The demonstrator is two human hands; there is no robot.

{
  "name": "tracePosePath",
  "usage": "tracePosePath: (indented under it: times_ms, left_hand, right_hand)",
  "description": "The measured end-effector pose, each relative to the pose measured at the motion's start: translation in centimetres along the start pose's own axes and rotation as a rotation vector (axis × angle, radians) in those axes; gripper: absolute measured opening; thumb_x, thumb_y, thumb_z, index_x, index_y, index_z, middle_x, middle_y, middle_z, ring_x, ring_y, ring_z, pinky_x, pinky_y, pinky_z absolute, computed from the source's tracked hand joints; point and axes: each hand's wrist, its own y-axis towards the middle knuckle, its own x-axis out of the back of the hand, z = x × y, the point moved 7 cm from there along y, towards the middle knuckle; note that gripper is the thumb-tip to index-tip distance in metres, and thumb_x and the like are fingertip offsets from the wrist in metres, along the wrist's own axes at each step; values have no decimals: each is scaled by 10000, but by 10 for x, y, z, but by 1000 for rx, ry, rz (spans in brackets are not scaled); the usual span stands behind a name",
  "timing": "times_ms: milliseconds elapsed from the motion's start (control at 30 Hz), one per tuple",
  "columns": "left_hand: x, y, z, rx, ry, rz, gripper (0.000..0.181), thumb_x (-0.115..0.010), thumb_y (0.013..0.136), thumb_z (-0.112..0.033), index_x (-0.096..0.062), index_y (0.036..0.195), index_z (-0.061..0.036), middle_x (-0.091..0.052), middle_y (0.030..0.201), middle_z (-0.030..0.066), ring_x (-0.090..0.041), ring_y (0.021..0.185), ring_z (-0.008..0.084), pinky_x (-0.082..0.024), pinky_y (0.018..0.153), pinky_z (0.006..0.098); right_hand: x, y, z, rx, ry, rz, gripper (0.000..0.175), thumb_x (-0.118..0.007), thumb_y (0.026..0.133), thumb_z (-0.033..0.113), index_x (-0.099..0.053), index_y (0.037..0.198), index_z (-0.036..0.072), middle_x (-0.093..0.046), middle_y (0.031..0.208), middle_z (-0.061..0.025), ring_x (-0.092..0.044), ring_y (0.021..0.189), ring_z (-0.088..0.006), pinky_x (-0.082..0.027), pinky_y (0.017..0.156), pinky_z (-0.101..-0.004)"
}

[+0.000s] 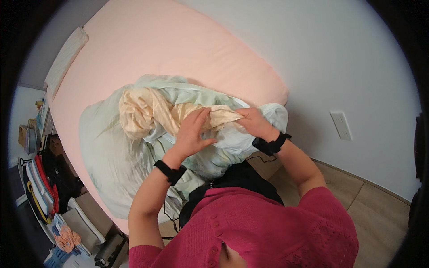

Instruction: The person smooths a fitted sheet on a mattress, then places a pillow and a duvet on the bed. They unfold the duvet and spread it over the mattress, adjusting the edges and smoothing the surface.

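A crumpled cream cloth (137,112) stretches across a heap of pale green and white bedding (114,147) at the near edge of the bed. My right hand (255,123) grips the cloth's right end between thumb and fingers. Against the middle of the same cloth rests my left hand (194,132), its thumb apart from the fingers; the fingertips lie on the fabric without a closed grip. White fabric (234,139) bulges below the cloth, between the hands. Both wrists wear black bands.
The bed (174,43) has a pink fitted sheet, with a white folded item (67,60) at its far left corner. A wall with an outlet (341,125) stands at right. Hanging clothes (42,187) and a chair (85,221) are at left; black cables hang near my lap.
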Motion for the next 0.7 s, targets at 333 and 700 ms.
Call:
tracePosePath:
  times_ms: [333, 700]
  left_hand:
    - [-48, -44, 70, 550, -817, -107, 244, -430, 931, -39, -526, 1156, -32, -613, 1063, 53, -589, 937, 129, -491, 794, 275]
    - [-65, -62, 111, 863, -1459, -269, 309, -420, 957, -136, -481, 1235, -15, -587, 1166, 122, -602, 1023, 249, -514, 864, 374]
  right_hand:
    - [-16, -14, 1, 282, -713, -49, 351, -696, 684, 221, -610, 1000, 95, -605, 975, -92, -553, 966, -282, -424, 787, -389]
    - [32, -14, -56, -102, -443, -339, 252, -572, 770, 56, -611, 1019, 63, -630, 819, -194, -607, 758, -364, -470, 668, -408]
